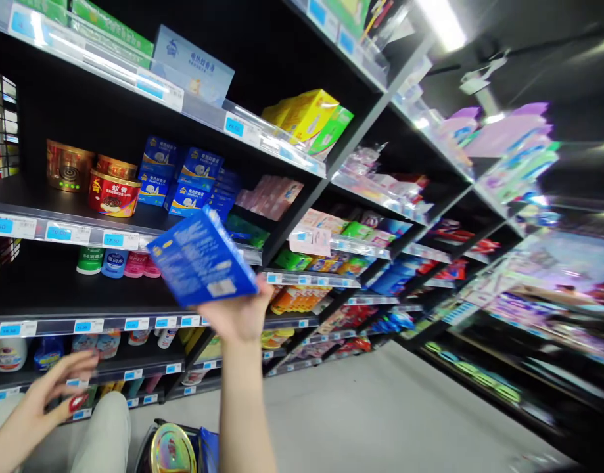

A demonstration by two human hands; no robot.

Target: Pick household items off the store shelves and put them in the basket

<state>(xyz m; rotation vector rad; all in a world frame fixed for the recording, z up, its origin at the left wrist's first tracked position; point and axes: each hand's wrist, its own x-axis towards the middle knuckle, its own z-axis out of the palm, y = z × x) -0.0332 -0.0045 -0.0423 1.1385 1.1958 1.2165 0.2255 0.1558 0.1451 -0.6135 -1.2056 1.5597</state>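
My right hand (240,314) is raised in front of the shelves and grips a flat blue box (202,259) with white print, tilted with its back toward me. My left hand (50,393) hovers low at the left, fingers spread and holding nothing, red nails showing. Behind the box, on the black shelf (79,209), stand matching blue boxes (183,180) and round red and gold tins (113,192). Below my right forearm sits a basket (178,450) with a gold-lidded tin in it.
Black store shelving runs from the left toward the far right, with price tags along each edge. Small bottles (114,263) line the shelf below. Yellow and green boxes (309,118) sit higher up. Grey floor (380,407) opens to the right.
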